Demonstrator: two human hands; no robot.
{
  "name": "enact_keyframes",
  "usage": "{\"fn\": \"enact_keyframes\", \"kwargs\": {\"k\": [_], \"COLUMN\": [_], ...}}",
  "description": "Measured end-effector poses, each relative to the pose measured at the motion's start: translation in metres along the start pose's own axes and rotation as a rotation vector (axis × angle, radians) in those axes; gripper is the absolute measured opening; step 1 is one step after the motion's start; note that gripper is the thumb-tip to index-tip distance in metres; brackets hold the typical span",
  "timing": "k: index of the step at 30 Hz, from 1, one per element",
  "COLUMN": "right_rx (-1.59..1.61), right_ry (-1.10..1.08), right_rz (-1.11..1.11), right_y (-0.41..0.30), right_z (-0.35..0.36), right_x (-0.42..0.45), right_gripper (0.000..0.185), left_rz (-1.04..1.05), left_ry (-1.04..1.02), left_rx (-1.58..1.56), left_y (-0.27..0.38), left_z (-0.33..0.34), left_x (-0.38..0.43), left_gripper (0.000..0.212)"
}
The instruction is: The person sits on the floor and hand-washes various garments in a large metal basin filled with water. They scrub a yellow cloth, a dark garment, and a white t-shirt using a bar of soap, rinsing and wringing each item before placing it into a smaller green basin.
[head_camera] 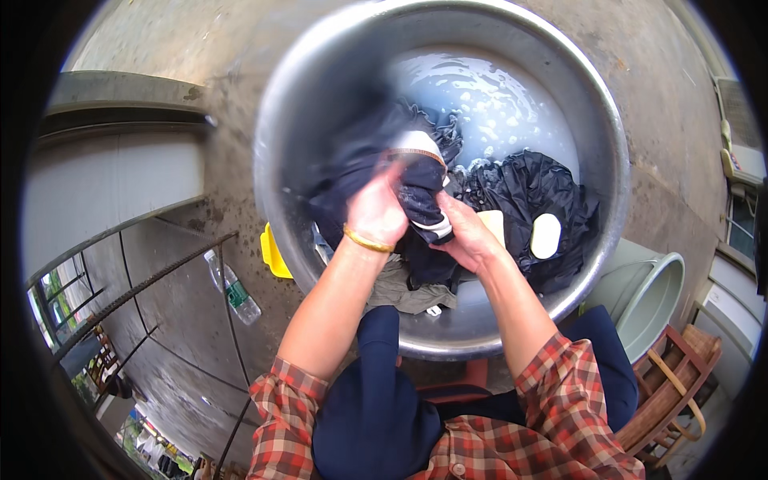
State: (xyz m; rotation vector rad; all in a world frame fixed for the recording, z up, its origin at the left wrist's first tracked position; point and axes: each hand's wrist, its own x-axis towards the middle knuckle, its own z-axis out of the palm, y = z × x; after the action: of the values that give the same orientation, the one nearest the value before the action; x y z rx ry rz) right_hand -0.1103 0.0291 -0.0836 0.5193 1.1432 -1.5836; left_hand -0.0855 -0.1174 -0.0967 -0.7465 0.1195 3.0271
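Observation:
A dark navy garment with a white band is bunched between my two hands above a large metal basin. My left hand, with a gold bangle at the wrist, grips its left side. On the other side my right hand has hold of the lower folds by a white trim. Soapy water fills the far part of the basin. A black, crinkled garment lies at the right, with an oval white bar of soap on it. A pale yellow block is partly behind my right hand. Grey-green cloth lies nearest me.
A pale green bucket lies tipped beside the basin, near a wicker-and-wood chair. To the left are a yellow plastic container, a clear plastic bottle and a thin metal rod frame on the concrete floor.

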Motion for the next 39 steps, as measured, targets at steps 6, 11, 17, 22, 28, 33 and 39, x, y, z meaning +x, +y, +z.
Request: {"fn": "enact_keyframes", "kwargs": {"k": [6,11,17,22,28,33,39], "right_rx": [0.52,0.522,-1.029,-1.225,-1.148,-1.207,-0.964], "right_ry": [-0.029,0.021,0.22,0.294,0.492,0.32,0.379], "right_rz": [-0.157,-0.482,-1.059,-1.392,-1.144,-1.314,-0.998], "right_y": [0.001,-0.037,-0.024,-0.017,-0.034,0.002,-0.044], "right_z": [0.009,-0.007,0.068,0.077,0.054,0.058,0.04], "right_x": [0.001,0.018,-0.025,-0.002,0.017,0.013,0.031], "right_gripper": [0.033,0.021,0.018,0.014,0.025,0.023,0.03], "left_rz": [0.069,-0.133,-0.273,-0.289,0.146,-0.157,-0.048], "left_ry": [0.263,0.188,0.127,-0.162,0.288,-0.03,0.375], "left_rx": [0.066,0.213,0.131,-0.159,0.682,0.191,0.156], "left_y": [0.001,-0.009,-0.012,-0.004,-0.013,-0.002,-0.022], "left_z": [0.026,0.005,0.025,0.001,0.013,-0.04,0.012], "left_x": [-0.006,-0.017,-0.012,-0.006,-0.013,-0.013,-0.004], "left_gripper": [0.036,0.038,0.041,0.023,0.024,0.024,0.026]}}
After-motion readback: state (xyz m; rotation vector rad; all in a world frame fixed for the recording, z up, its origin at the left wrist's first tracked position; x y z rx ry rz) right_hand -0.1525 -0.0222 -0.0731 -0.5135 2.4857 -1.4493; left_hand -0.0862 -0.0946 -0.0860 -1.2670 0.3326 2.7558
